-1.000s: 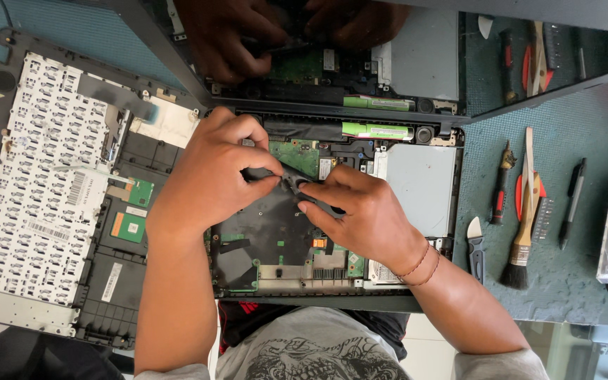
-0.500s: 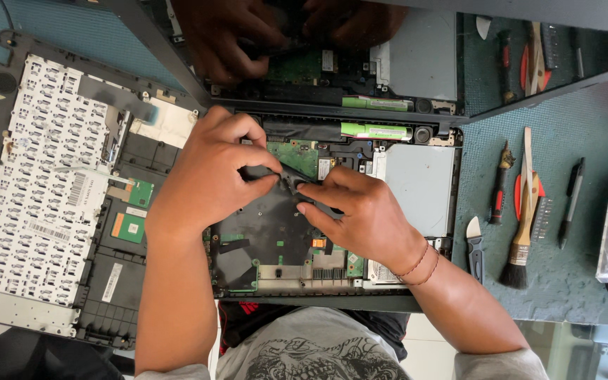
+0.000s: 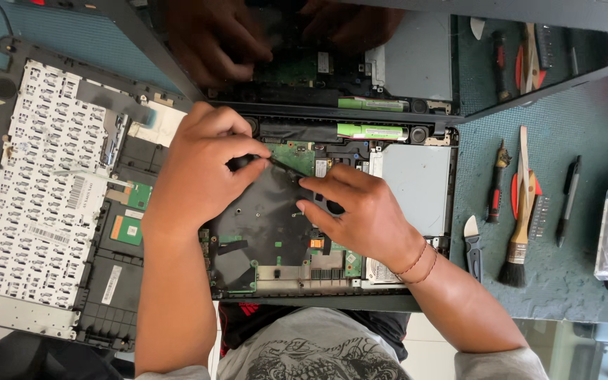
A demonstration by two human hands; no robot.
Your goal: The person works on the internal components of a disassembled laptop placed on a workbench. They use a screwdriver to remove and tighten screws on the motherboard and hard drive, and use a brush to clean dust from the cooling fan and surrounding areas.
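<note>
While bent over the opened laptop (image 3: pixel 332 211) on the counter (image 3: pixel 564 281): left hand (image 3: pixel 202 176) closed around a dark-handled screwdriver (image 3: pixel 248 161), fingers (image 3: pixel 244 149) wrapped about the handle. Long axis of the tool slanting from the left hand down and to the right, its thin tip toward the middle of the circuit board (image 3: pixel 262 225). Right hand (image 3: pixel 364 214) resting on the board just right of that tip, fingers (image 3: pixel 321 185) pressed flat, gripping nothing that can be made out. Tip lying between the two hands, nearer the right fingertips. Exact contact point hidden. Off to the left, the removed keyboard cover (image 3: pixel 43 204), face down. At the right, a brush (image 3: pixel 518 232), a pen (image 3: pixel 568 200) and small tools on the green mat.
</note>
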